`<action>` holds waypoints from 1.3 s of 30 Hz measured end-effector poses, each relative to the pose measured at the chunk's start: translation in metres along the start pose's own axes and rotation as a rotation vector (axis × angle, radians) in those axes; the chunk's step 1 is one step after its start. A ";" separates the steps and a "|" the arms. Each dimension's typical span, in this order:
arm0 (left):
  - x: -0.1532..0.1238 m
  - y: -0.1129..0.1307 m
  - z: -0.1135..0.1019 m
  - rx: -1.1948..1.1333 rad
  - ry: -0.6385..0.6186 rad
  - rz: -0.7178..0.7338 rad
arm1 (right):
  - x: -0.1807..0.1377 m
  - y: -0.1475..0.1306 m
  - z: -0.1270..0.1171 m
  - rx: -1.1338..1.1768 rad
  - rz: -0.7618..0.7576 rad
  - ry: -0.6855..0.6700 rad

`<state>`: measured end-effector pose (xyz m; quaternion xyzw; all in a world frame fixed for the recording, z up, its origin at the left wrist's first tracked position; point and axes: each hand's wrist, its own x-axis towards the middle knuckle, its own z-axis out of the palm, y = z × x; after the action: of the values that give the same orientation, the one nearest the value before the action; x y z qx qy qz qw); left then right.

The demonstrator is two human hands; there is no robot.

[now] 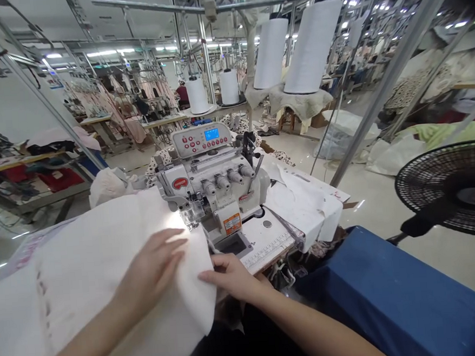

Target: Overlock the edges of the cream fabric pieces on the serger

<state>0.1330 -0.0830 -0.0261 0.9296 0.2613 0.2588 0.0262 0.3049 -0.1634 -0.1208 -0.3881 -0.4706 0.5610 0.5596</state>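
Note:
A large piece of white fabric (91, 248) spreads over the left of the table and hangs down at the front. Its right edge runs up to the lit needle area of an overlock sewing machine (221, 184). My left hand (156, 267) lies on the fabric just in front of the presser foot, fingers stretched out. At the fabric's right edge, my right hand (230, 276) pinches the cloth between thumb and fingers. The machine's control panel (200, 140) has a lit blue display.
Large white thread cones (313, 48) stand on a rack behind the machine. White cloth pieces (300, 201) lie on the table's right side. A blue-covered box (395, 291) and a black fan (458, 189) are at my right.

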 end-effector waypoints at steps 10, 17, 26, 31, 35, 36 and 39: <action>-0.005 -0.014 0.020 0.097 -0.078 0.213 | 0.005 -0.004 0.004 -0.210 -0.124 -0.019; -0.006 -0.010 0.024 0.123 -0.061 0.224 | 0.014 -0.004 0.001 -0.345 -0.273 0.154; -0.015 -0.016 0.011 0.089 0.015 0.025 | 0.010 0.001 0.008 -0.213 -0.031 0.044; -0.052 -0.014 0.006 0.011 0.033 -0.460 | 0.012 -0.003 0.004 -0.285 -0.125 0.093; -0.054 -0.031 -0.016 0.013 -0.088 -0.515 | 0.013 -0.005 0.006 -0.327 -0.195 0.153; -0.051 -0.035 -0.023 0.022 -0.113 -0.507 | 0.012 -0.004 0.007 -0.329 -0.211 0.168; -0.039 -0.037 -0.036 0.076 -0.076 -0.408 | 0.010 -0.002 0.011 -0.352 -0.251 0.202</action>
<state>0.0694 -0.0736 -0.0194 0.8667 0.4526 0.2027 0.0528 0.2940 -0.1544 -0.1146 -0.4725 -0.5473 0.3545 0.5928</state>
